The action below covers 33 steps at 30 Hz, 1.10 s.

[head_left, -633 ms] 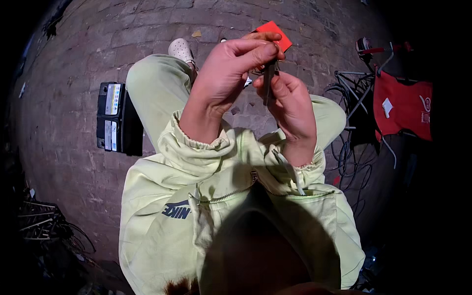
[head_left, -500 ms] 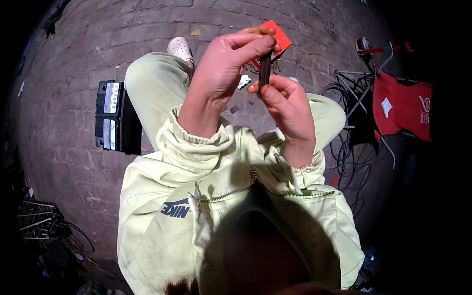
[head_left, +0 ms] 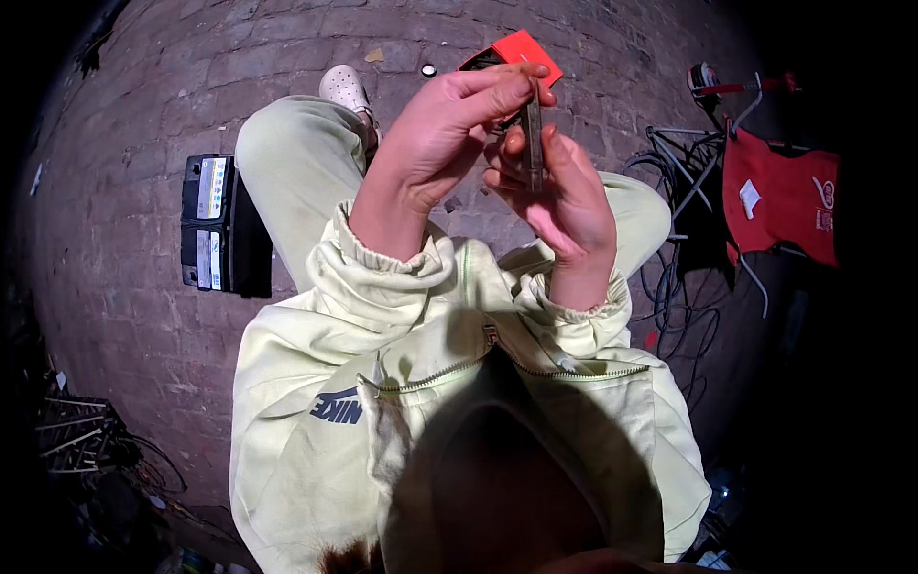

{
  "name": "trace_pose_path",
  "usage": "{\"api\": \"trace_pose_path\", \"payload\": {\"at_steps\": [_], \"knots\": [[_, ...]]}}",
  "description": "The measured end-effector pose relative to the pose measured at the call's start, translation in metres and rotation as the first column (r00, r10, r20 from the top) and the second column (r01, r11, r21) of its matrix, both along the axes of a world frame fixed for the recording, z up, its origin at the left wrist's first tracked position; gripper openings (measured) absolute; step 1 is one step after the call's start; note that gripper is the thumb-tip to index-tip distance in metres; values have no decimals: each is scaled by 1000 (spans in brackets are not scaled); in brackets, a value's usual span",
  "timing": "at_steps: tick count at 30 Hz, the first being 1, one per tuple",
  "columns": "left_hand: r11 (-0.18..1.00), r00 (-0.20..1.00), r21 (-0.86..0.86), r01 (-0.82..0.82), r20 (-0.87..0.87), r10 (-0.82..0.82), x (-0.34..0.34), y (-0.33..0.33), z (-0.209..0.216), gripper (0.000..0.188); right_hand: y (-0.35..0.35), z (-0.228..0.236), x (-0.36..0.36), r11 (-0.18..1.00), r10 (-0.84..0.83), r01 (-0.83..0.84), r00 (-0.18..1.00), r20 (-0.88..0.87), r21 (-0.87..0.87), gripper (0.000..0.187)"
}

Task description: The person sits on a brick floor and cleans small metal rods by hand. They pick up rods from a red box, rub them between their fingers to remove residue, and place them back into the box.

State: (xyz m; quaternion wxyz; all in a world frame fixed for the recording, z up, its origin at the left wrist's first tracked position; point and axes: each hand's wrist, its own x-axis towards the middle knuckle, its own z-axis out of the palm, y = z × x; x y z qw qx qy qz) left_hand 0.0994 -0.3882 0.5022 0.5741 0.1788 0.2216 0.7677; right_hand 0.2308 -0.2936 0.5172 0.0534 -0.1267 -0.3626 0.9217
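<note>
Dark and narrow, a flat strip [head_left: 533,143] stands almost upright between the two hands, raised in front of the chest above the knees. The left hand [head_left: 449,143] is curled over it from the person's left, its thumb and forefinger pinched together on the strip's upper end. The right hand [head_left: 564,196] is half closed below, palm turned toward the camera, its fingers [head_left: 516,153] bent around the strip's lower part and holding it from the side. What the strip is made of is hard to tell, since the hands cover most of it; it may be a small metal blade or file.

Just behind the fingertips a red card [head_left: 521,48] lies on the brick floor [head_left: 143,115], partly hidden by the left hand. A white shoe [head_left: 344,88] shows beyond the left knee, and a small round cap [head_left: 428,70] sits on the bricks near it. A black battery [head_left: 212,222] rests on the floor beside the left thigh, well apart from the hands. On the person's right, black cables [head_left: 674,287] tangle next to a red cloth [head_left: 779,196] hung on a thin metal frame [head_left: 684,143].
</note>
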Motion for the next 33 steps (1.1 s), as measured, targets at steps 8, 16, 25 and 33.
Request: {"api": "trace_pose_path", "payload": {"at_steps": [8, 16, 25, 33], "knots": [[959, 958, -76, -273, -114, 264, -8, 3, -2, 32, -9, 4, 4, 971, -8, -20, 993, 120, 237, 24], [902, 882, -195, -384, -367, 296, -2, 5, 2, 29, -10, -1, 1, 918, -46, -7, 991, 124, 397, 26], [994, 976, -15, -110, -189, 106, -3, 1, -4, 33, 0, -10, 5, 993, 98, -100, 994, -39, -62, 33], [915, 841, -84, -395, -433, 323, 1, -1, 0, 18, -2, 11, 3, 806, -215, 55, 955, 205, 589, 20]]}}
